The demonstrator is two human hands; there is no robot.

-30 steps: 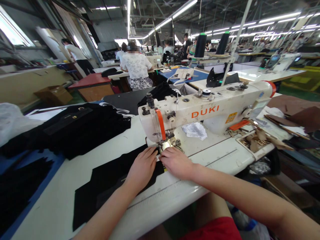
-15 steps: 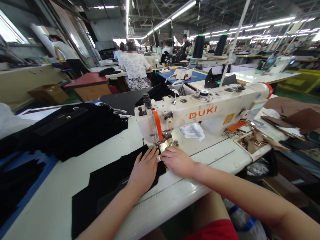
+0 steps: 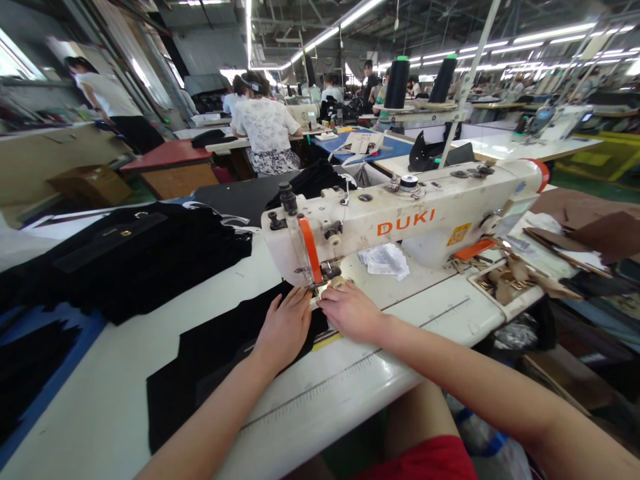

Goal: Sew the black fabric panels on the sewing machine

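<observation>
One black fabric piece (image 3: 215, 350) is partly covered by the left hand (image 3: 285, 327), laid open; the right hand (image 3: 353, 312) is curled near the fabric's edge, any grip hidden.

A glossy white tabletop (image 3: 125, 360) runs from the lower left of the frame to the right, with ruler marks (image 3: 360, 363) along its near edge. A flat piece of black cloth (image 3: 215, 340) lies left of the lower centre; a heap of black cloth (image 3: 150, 260) covers the left side. The sewing machine (image 3: 400, 227) stands across the middle, paper slips (image 3: 385, 260) on its base, and a tray (image 3: 517, 308) of brown scraps (image 3: 507, 283) sits at right
</observation>
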